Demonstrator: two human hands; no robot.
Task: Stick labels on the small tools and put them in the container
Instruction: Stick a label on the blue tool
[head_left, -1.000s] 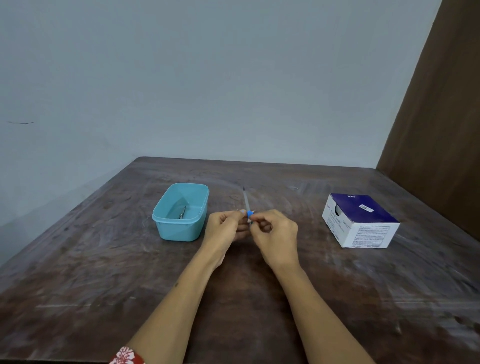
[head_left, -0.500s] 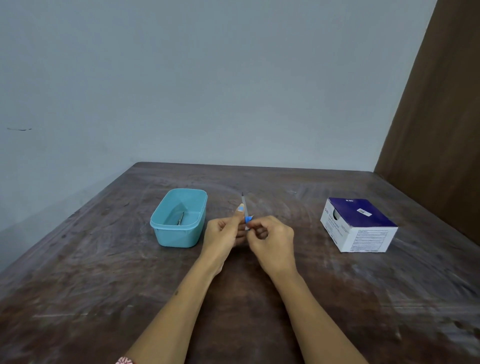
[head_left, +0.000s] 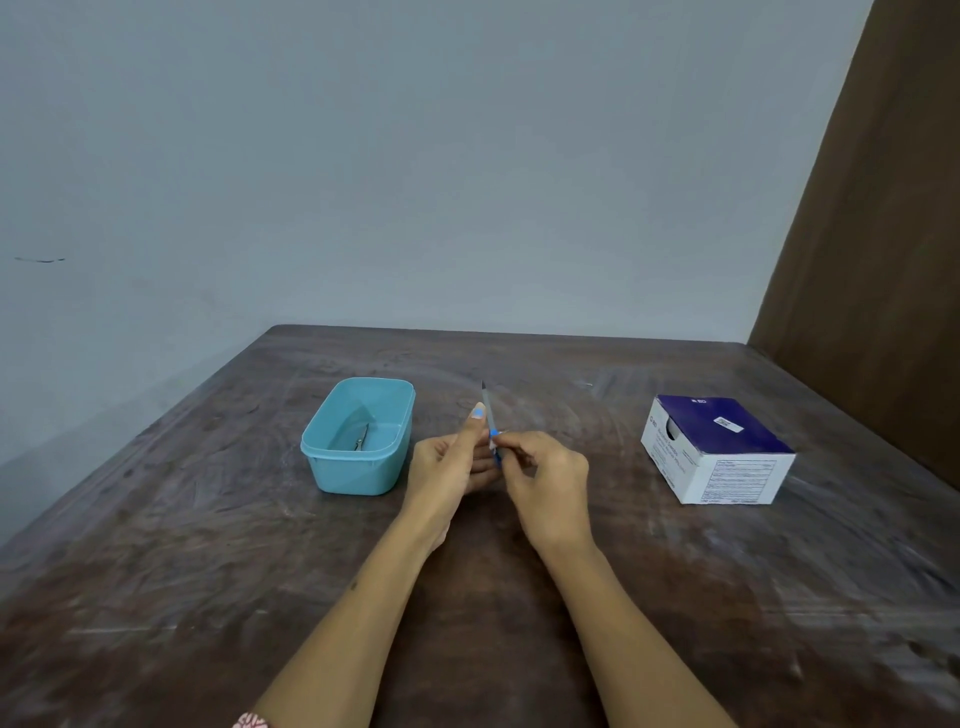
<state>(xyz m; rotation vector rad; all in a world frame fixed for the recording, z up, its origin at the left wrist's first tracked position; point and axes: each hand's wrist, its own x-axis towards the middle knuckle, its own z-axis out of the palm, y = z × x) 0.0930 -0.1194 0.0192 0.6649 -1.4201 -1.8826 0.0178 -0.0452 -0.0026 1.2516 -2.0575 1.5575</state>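
Worn wooden table (head_left: 519, 649). Left hand (head_left: 451, 467) grips thin tool (head_left: 486, 410) upright; right hand (head_left: 545, 483) pinches blue label (head_left: 494, 434) onto it. Teal container (head_left: 358, 475) left, holding one metal tool (head_left: 360, 439).

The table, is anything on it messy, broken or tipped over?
Nothing stands out. The teal container sits upright with one small metal tool inside, the blue and white box sits closed and flat, and both hands hold a thin tool with a blue label.
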